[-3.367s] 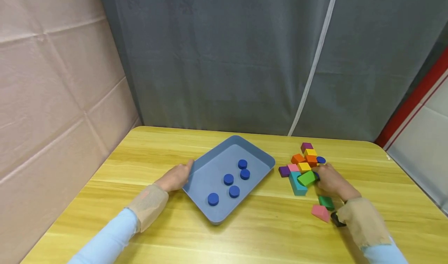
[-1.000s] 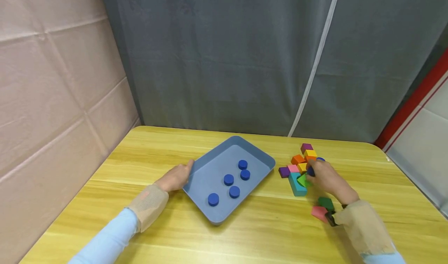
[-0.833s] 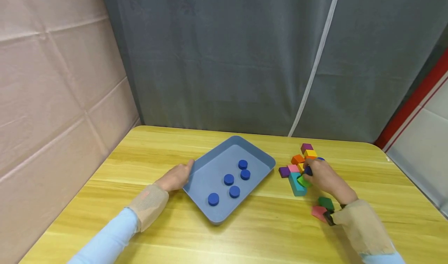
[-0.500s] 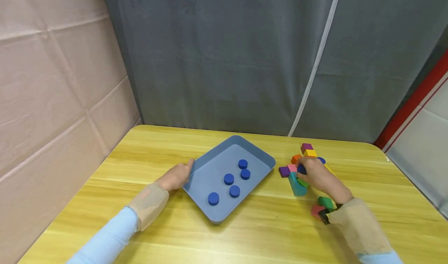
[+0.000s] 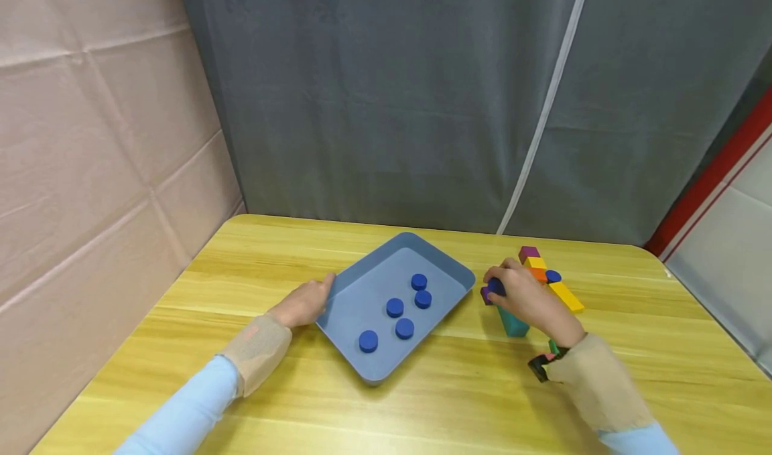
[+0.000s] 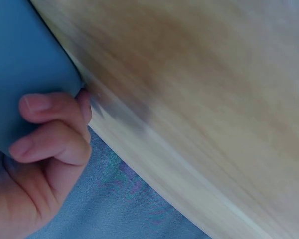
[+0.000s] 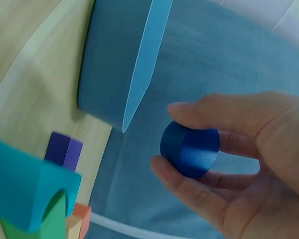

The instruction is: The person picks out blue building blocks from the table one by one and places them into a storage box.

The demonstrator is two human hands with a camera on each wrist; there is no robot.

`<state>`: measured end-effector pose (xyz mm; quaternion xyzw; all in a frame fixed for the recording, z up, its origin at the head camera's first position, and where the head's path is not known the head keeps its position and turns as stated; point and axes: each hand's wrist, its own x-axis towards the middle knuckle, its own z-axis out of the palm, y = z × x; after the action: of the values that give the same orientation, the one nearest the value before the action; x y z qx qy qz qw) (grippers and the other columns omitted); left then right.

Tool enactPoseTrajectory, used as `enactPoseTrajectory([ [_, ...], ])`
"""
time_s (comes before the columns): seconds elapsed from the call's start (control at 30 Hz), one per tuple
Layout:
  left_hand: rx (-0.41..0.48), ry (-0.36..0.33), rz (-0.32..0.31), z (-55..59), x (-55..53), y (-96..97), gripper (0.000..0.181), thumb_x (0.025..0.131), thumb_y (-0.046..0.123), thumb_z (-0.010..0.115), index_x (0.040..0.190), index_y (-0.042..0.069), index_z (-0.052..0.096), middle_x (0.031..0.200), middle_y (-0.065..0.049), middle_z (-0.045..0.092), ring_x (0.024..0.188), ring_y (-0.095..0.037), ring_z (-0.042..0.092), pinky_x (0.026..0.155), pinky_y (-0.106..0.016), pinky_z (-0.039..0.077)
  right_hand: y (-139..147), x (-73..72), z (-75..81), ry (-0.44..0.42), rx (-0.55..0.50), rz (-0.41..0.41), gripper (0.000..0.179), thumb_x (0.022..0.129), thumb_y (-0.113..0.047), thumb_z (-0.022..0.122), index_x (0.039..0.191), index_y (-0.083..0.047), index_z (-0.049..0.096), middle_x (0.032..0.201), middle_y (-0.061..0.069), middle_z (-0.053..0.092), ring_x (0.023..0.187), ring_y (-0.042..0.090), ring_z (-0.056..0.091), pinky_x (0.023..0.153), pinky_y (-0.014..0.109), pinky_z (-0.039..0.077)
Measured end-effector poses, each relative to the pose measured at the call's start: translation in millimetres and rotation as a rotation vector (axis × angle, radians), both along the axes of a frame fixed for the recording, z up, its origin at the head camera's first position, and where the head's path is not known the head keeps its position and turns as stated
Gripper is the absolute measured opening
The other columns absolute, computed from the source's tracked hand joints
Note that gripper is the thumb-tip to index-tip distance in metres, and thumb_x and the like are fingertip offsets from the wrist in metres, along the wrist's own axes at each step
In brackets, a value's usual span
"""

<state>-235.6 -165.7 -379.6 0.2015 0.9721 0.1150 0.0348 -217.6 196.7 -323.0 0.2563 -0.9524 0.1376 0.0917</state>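
Observation:
A grey-blue rectangular tray (image 5: 352, 301) lies at an angle on the wooden table, holding several blue round blocks (image 5: 405, 328). My left hand (image 5: 303, 305) grips its left corner; in the left wrist view the fingers (image 6: 55, 142) curl at the tray wall (image 6: 30, 55). Thumb and fingers of my right hand (image 5: 533, 301) pinch another blue round block (image 7: 189, 149), held up above the coloured blocks and right of the tray. Below that hand show a teal arch block (image 5: 512, 324) and a purple block (image 5: 485, 295); other blocks are partly hidden.
Behind the right hand lie a magenta block (image 5: 529, 252), an orange block (image 5: 537, 275), a blue round block (image 5: 553, 276) and a long yellow block (image 5: 567, 297). Green and pink blocks sit mostly hidden beneath the right wrist. A grey curtain (image 5: 374, 106) hangs behind the table.
My right hand has picked a blue round block out of the pile and carried it left toward the tray. The long yellow block is now uncovered. Left hand and tray stay put.

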Motion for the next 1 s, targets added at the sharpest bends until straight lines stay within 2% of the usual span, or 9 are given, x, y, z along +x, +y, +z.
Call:
enactPoseTrajectory([
  [0.3, -0.002, 0.021, -0.006, -2.9, -1.9, 0.1, 0.03, 0.078, -0.007, 0.052, 0.104, -0.002, 0.038, 0.065, -0.012, 0.049, 0.06, -0.021, 0.051, 0.054, -0.032, 0.043, -19.2, -4.7, -3.1, 0.043, -0.012, 0.055, 0.03, 0.07, -0.001, 0.071, 0.095, 0.007, 0.057, 0.078, 0.015, 0.05, 0.066, 0.025, 0.053, 0.065, 0.037, 0.051],
  [0.63, -0.004, 0.033, -0.006, -3.8, -2.0, -0.7, 0.034, 0.076, -0.007, 0.054, 0.106, -0.002, 0.038, 0.066, -0.012, 0.05, 0.061, -0.022, 0.051, 0.054, -0.033, 0.043, -44.5, -6.6, -2.5, -0.041, -0.025, 0.033, 0.032, 0.074, -0.005, 0.07, 0.1, 0.005, 0.055, 0.09, 0.016, 0.055, 0.077, 0.025, 0.055, 0.073, 0.037, 0.05],
  [0.87, -0.002, 0.013, 0.014, -4.9, -3.2, 0.4, 0.034, 0.077, -0.006, 0.053, 0.108, -0.002, 0.039, 0.067, -0.012, 0.05, 0.062, -0.021, 0.051, 0.055, -0.033, 0.043, -57.7, -8.6, -4.3, 0.0, -0.046, 0.075, 0.031, 0.073, -0.005, 0.07, 0.098, 0.006, 0.055, 0.089, 0.017, 0.058, 0.078, 0.026, 0.058, 0.07, 0.036, 0.051],
  [1.0, -0.009, 0.006, 0.018, -4.2, -3.5, 0.3, 0.035, 0.077, -0.006, 0.053, 0.109, -0.003, 0.039, 0.068, -0.013, 0.051, 0.063, -0.022, 0.051, 0.056, -0.033, 0.043, -64.3, -9.7, -5.9, -0.004, -0.05, 0.091, 0.029, 0.074, -0.005, 0.07, 0.097, 0.005, 0.056, 0.088, 0.016, 0.058, 0.078, 0.026, 0.058, 0.069, 0.034, 0.051],
])
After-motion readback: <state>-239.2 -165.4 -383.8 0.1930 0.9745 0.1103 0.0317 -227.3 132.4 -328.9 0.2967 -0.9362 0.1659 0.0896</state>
